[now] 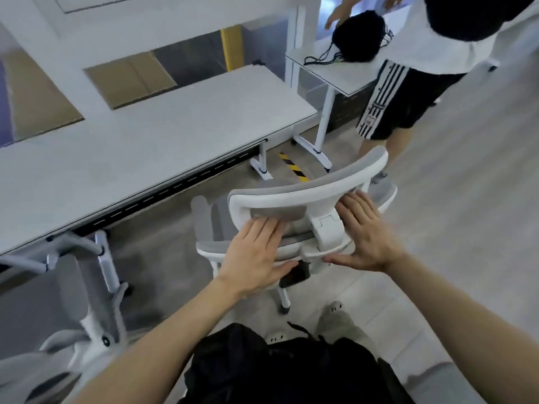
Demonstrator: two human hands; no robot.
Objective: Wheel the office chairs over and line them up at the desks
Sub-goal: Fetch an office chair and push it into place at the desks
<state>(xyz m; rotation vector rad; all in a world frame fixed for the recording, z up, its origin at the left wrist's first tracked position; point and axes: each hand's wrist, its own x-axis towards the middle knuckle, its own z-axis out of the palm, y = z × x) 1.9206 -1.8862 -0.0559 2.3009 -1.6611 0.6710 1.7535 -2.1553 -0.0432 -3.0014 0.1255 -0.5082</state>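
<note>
1. The left hand point(256, 252) lay flat on the back of the chair point(306, 191), just under its top pad. The fingers were straight and together, with nothing curled round the frame, so more a push than a hold.
2. Same deal with the right hand point(364, 231). Its fingers were spread against the right side of the chair back by the white bracket, thumb reaching under it. Open palms on both sides, no real grasp.
3. The chair stood just beside the long desk point(145, 147), near its right end, angled to the desk edge and not yet tucked under.
4. I'd call this the wheeling-in step for this chair. The next move probably needs a shove forward plus a twist to square it with the desk edge.
5. Another chair point(87, 325) sat at lower left, partly under the same desk, so this one would line up to its right.
6. Someone else point(390, 106) stood just past the chair by a small desk point(344, 74) with a black bag point(358, 36) on it, so worth not rolling into their feet.
</note>
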